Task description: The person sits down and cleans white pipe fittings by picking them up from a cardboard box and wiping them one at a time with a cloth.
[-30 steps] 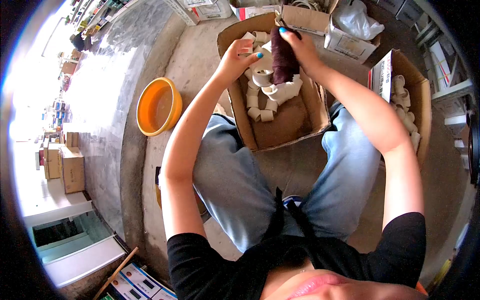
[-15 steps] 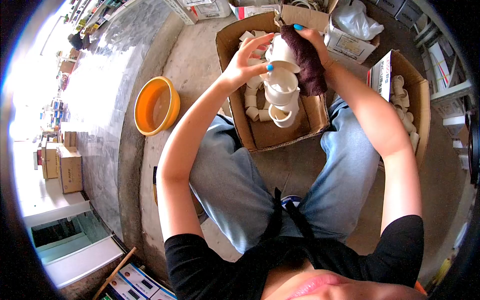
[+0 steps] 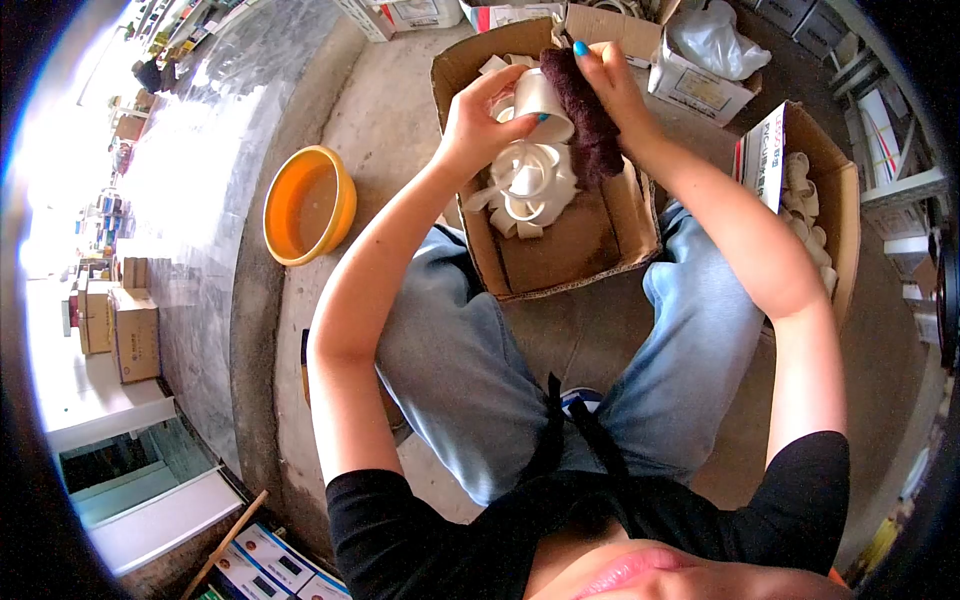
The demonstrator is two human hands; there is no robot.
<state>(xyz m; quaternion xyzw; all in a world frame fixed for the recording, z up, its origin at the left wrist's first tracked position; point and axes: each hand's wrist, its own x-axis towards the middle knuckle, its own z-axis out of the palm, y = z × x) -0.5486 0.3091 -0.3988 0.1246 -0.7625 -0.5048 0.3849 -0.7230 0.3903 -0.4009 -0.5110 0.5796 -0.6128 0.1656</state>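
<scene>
My left hand (image 3: pixel 482 122) grips a white plastic pipe fitting (image 3: pixel 543 108) by its side, above an open cardboard box (image 3: pixel 560 245). With my right hand (image 3: pixel 618 98) I hold a dark brown cloth (image 3: pixel 585 115), which lies against the right side of that fitting. Below, more white pipe fittings (image 3: pixel 530 185) are heaped in the box, some smeared by motion. The box stands on the floor between my knees. The inside of the held fitting is mostly hidden.
A yellow basin (image 3: pixel 310 206) sits on the floor to the left. On the right stands another cardboard box (image 3: pixel 845 200) with white fittings. A carton with a white plastic bag (image 3: pixel 712 42) is behind. Stacked cartons (image 3: pixel 136 335) stand far left.
The larger white fitting under my hands has dropped onto the heap in the box. My left hand closes around the remaining fitting, and both hands have shifted slightly left with the cloth.
</scene>
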